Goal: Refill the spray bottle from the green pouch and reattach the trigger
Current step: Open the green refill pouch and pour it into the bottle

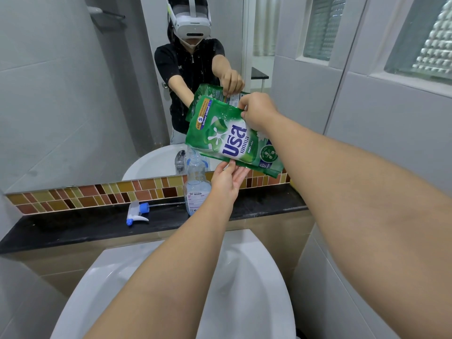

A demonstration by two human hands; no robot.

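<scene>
While we are leaning over the white ceramic basin (244, 277), the black stone tabletop (73, 228) is carrying the clear plastic spray bottle (197, 189), standing upright and uncapped. We are tilting the green refill pouch (230, 140) above its neck, lower corner just over the opening. Our right hand (256, 111) is pinching the pouch's top edge; our left hand (227, 179), fingers nearly straight, is touching its underside. The white-and-blue trigger head (137, 212) is lying left of the bottle.
</scene>
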